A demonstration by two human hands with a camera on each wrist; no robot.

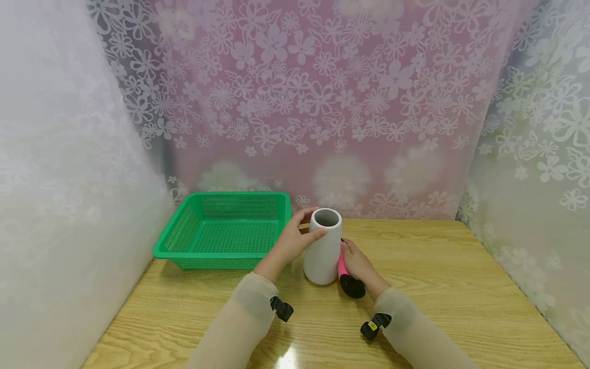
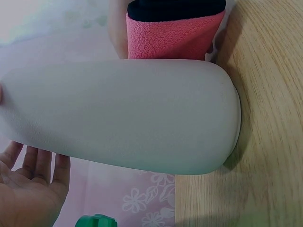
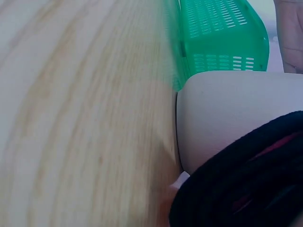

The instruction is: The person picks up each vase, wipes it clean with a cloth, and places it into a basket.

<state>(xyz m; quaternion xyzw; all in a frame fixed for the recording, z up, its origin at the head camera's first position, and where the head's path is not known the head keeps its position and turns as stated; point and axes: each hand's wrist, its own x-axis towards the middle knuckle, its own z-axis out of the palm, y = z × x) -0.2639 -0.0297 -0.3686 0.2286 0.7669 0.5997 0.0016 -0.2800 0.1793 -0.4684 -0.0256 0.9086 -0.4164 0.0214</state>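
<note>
A tall white vase [image 1: 321, 259] with a round open mouth stands upright on the wooden table. My left hand [image 1: 294, 240] grips it near the top from the left, thumb on the near side and fingers round the far side. Against the vase's right side, my right hand [image 1: 358, 262] holds a folded pink-and-black fleece cloth [image 1: 352, 286]. In the left wrist view the pink fleece cloth [image 2: 173, 38] lies along the vase's side, black edge outward. Black folds of cloth [image 3: 227, 179] hide part of the vase [image 3: 227, 109] in the right wrist view.
A green plastic basket [image 1: 221, 262] with slotted walls sits left of the vase, close to my left forearm. The wooden table [image 1: 433, 287] ends at a flowered pink curtain [image 1: 322, 128] at the back. Pale patterned curtains hang along both sides.
</note>
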